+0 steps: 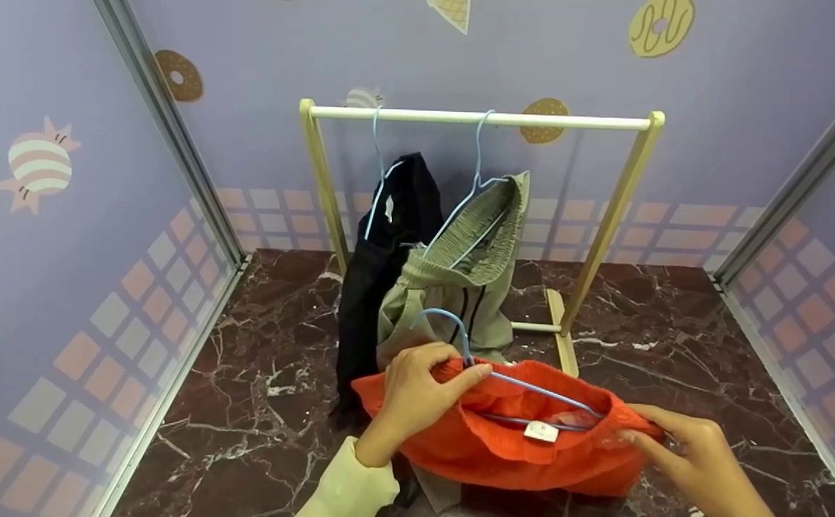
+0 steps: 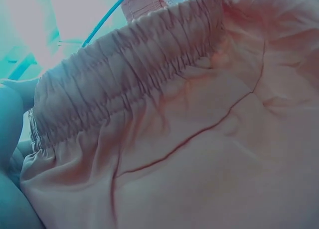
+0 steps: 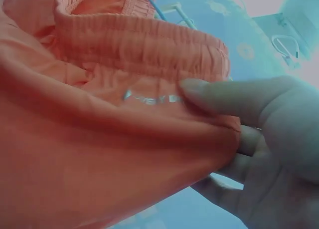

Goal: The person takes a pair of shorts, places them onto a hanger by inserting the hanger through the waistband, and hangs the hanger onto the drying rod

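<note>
A pair of orange pants [image 1: 503, 459] with a gathered elastic waistband and a white label is held up in front of the rack. Inside its waistband lies a light blue hanger [image 1: 546, 391], hook upward. My left hand [image 1: 417, 395] grips the waistband and hanger just beside the hook, thumb along the hanger's arm. At the other end, my right hand [image 1: 697, 449] pinches the waistband's side. In the right wrist view the thumb presses the orange fabric [image 3: 124, 159] near pale printed lettering, with the fingers behind. The left wrist view shows the gathered waistband [image 2: 124, 69] close up.
Behind stands a wooden clothes rack with a white rail [image 1: 568, 122]. Black pants [image 1: 367, 301] and khaki drawstring pants [image 1: 453, 309] hang on its left half from blue hangers. Patterned purple panels [image 1: 245, 43] enclose the dark marbled surface [image 1: 245, 402] at the back and sides.
</note>
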